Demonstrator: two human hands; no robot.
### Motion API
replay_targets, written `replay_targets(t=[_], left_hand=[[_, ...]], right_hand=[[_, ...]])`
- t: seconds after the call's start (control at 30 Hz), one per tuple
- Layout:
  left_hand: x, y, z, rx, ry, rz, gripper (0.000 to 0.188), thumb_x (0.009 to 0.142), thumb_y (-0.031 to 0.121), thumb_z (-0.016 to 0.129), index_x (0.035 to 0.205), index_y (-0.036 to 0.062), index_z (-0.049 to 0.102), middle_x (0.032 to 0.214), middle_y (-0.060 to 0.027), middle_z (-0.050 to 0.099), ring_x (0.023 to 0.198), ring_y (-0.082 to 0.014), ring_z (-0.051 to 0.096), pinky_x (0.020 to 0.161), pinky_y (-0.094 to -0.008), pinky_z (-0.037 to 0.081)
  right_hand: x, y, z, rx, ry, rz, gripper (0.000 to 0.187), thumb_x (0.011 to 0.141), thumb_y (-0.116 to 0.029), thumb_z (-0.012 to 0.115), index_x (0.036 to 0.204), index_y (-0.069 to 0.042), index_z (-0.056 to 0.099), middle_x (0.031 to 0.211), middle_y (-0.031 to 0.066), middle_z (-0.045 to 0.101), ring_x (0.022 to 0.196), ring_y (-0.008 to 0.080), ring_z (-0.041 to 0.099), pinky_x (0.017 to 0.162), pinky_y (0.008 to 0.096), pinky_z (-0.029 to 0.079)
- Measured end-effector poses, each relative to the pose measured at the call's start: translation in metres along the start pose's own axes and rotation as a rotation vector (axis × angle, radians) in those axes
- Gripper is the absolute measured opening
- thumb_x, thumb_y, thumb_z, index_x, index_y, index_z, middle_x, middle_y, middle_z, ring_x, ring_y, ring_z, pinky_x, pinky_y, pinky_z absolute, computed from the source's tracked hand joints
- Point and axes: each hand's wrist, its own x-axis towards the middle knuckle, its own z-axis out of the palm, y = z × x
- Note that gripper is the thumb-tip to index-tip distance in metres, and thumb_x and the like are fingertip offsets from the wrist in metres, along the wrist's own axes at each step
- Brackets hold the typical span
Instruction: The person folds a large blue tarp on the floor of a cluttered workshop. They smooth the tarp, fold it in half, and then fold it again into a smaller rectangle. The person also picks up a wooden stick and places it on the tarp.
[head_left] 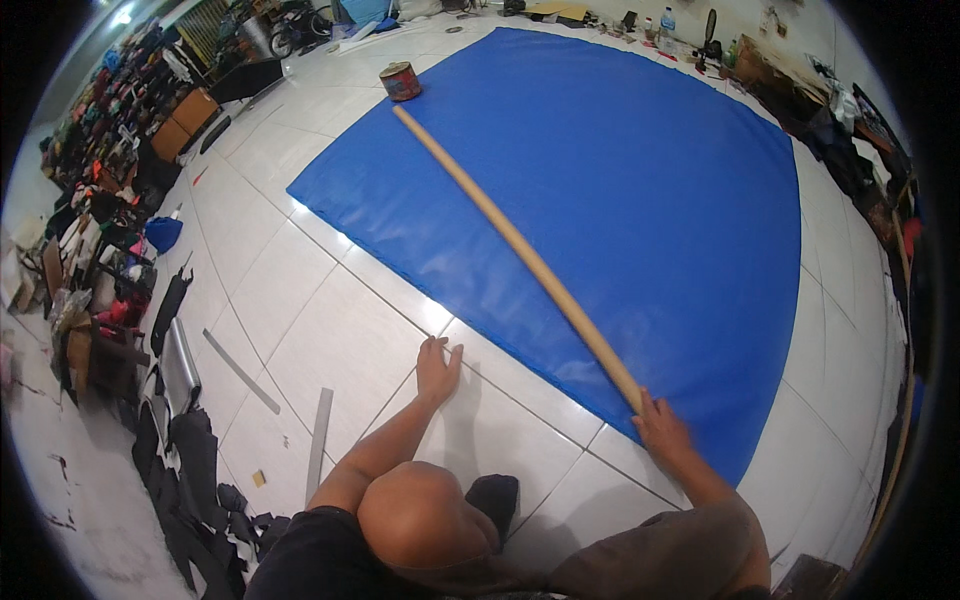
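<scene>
A wide blue sheet (640, 190) is spread over the white floor tiles. Across it, slanting from far left to near right, lies a long tan pole (520, 245), round and smooth. My right hand (662, 430) has its fingers around the pole's near end, close to the sheet's front edge. Fingers apart and holding nothing, my left hand (437, 372) is over the tiles just short of the sheet's near left edge. At the pole's far end a rusty red can (400, 82) stands at the sheet's border.
Thin grey strips (318, 440) lie on the tiles to my left. Dark fabric scraps (190, 470) and a heap of mixed goods (110, 200) line the left side. A water bottle (667, 22) and a small fan (711, 35) stand by the far wall. My bent knee (425, 515) is between my arms.
</scene>
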Motion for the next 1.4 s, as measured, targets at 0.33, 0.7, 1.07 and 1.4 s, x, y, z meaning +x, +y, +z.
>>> replay_targets(t=[0.33,0.7,1.07,1.4], left_hand=[[-0.002,-0.009,-0.010,0.012,0.037,-0.071,0.041,0.089,0.036,0.055,0.105,-0.0019,0.056,0.113,-0.0243,0.052,0.110,-0.0375,0.049,0.094,-0.0442,0.040],[0.001,0.014,-0.032,0.284,0.111,-0.110,0.054,0.081,0.038,0.064,0.117,-0.0002,0.050,0.121,-0.0219,0.048,0.114,-0.0375,0.046,0.096,-0.0475,0.036],[0.031,0.031,0.018,0.416,-0.299,0.389,0.061,0.085,0.035,0.059,0.135,0.0055,0.041,0.142,-0.0204,0.034,0.131,-0.0367,0.033,0.110,-0.0484,0.023],[0.030,0.029,0.027,0.338,-0.280,0.367,0.053,0.084,0.034,0.060,0.127,0.0048,0.048,0.135,-0.0177,0.042,0.125,-0.0327,0.039,0.109,-0.0490,0.023]], right_hand=[[-0.006,-0.059,0.005,-0.080,-0.152,-0.333,0.058,0.088,-0.038,0.056,0.138,-0.014,0.038,0.096,0.0135,0.054,0.086,0.0312,0.058,0.069,0.0446,0.050],[-0.053,-0.030,0.012,0.009,-0.125,-0.380,0.055,0.081,-0.041,0.065,0.126,-0.013,0.052,0.099,0.0116,0.057,0.089,0.0295,0.058,0.070,0.0427,0.049],[-0.071,0.026,0.016,-0.146,0.115,-0.137,0.068,0.079,-0.045,0.066,0.131,-0.005,0.047,0.137,0.0208,0.042,0.127,0.0373,0.038,0.098,0.0484,0.032],[-0.086,0.027,0.017,-0.107,0.060,-0.150,0.063,0.080,-0.043,0.065,0.125,0.000,0.052,0.135,0.0222,0.044,0.123,0.0371,0.042,0.096,0.0511,0.035]])
